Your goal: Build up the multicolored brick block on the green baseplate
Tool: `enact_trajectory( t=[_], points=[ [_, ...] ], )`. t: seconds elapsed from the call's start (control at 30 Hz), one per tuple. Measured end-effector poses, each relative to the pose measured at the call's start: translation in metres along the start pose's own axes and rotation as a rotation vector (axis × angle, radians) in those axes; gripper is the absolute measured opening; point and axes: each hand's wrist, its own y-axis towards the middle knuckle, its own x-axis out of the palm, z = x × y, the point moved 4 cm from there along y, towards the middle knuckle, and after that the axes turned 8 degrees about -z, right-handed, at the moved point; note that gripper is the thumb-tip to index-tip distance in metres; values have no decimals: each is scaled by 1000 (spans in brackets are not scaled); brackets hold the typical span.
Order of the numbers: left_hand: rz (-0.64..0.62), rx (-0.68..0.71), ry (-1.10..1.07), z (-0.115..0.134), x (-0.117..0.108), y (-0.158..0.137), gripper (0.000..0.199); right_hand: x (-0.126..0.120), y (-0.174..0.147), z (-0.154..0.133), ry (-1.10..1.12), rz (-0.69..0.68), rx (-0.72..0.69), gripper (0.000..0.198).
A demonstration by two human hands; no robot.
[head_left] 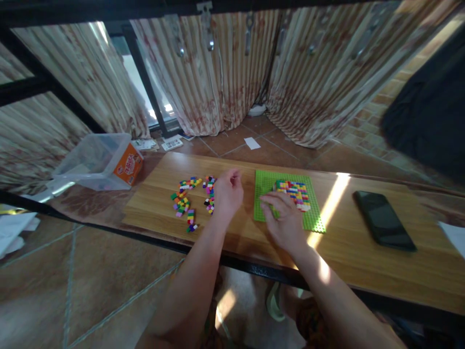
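A green studded baseplate [264,180] lies on the wooden bench, with a patch of multicoloured building bricks [298,191] on it. Over the plate's left part is my right hand [285,223], its thumb and fingers bent towards each other in a pinch; whatever is between the fingertips is too small to name. My left hand [229,194] is held above the bench between the plate and the loose bricks [181,203], fingers curled closed. Nothing can be made out in it. It partly covers another small heap of bricks [209,185].
A black phone [384,220] lies on the bench to the right. At the left stands a clear plastic box [98,160] with an orange label. A sunlight strip crosses the wooden bench [345,252]. Curtains [225,77] hang behind, and a white paper [252,143] lies on the floor.
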Motion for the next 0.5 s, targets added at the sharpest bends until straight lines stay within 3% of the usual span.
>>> enact_trajectory(
  t=[0.1,0.2,0.5],
  points=[
    [81,-31,-110,-15,-18,7,25,31,-8,-24,40,-225,-117,23],
    [78,-39,-146,-22,-25,8,25,53,-11,-36,29,-339,-115,24],
    [49,-23,-142,-23,-15,7,25,82,-13,-40,-115,-434,-28,18]
  ],
)
